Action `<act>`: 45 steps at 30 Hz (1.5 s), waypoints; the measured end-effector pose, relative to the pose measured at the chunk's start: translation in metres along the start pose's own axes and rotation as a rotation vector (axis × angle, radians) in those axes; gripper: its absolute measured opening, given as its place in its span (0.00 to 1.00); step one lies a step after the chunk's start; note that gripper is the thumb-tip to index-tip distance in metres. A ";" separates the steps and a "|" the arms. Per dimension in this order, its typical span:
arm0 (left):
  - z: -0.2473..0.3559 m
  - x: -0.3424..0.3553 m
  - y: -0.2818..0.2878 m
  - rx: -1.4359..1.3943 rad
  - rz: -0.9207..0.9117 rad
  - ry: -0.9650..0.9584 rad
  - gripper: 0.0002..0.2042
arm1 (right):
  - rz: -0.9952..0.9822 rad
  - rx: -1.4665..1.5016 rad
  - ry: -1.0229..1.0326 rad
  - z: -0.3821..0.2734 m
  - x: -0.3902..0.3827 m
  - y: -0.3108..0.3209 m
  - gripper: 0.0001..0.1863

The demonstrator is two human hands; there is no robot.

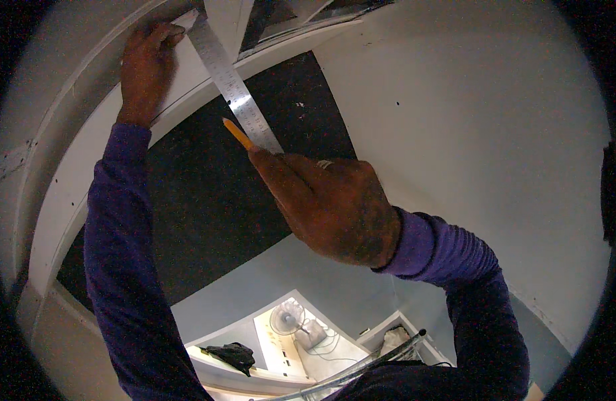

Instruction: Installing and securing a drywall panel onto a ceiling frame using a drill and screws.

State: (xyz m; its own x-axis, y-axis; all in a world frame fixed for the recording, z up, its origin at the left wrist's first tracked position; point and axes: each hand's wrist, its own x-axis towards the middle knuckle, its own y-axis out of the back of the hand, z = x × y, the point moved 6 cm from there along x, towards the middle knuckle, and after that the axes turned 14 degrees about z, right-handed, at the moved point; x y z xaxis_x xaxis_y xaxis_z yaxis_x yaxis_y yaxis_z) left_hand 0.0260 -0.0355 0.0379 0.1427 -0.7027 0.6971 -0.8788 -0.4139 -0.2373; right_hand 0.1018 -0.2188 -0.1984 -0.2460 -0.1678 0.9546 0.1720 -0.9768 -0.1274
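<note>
I've R hand point(328, 207) clenched on steel ruler point(233, 87) + pencil point(238, 134); can't tell if L hand point(147, 67) grips; ruler may skew if tip's loose

Shiny metal ruler point(234, 87); cloth sleeves point(121, 227)

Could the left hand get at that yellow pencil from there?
Probably yes: the yellow pencil juts from the right hand on the same side of the metal ruler as the left hand; its tip looks uncovered.

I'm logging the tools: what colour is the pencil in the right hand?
The pencil is yellow-orange, best seen in the head view.
</note>
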 end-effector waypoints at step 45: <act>0.008 0.003 -0.002 -0.116 -0.100 0.145 0.05 | 0.153 -0.492 0.114 0.026 0.099 -0.060 0.08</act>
State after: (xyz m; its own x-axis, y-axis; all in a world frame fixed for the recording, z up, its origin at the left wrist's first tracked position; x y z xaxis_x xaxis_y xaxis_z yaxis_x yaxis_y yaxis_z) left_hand 0.0317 -0.0418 0.0349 0.1717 -0.5671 0.8055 -0.9114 -0.4018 -0.0886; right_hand 0.0919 -0.1736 -0.0898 -0.3598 -0.3004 0.8834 -0.2474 -0.8822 -0.4007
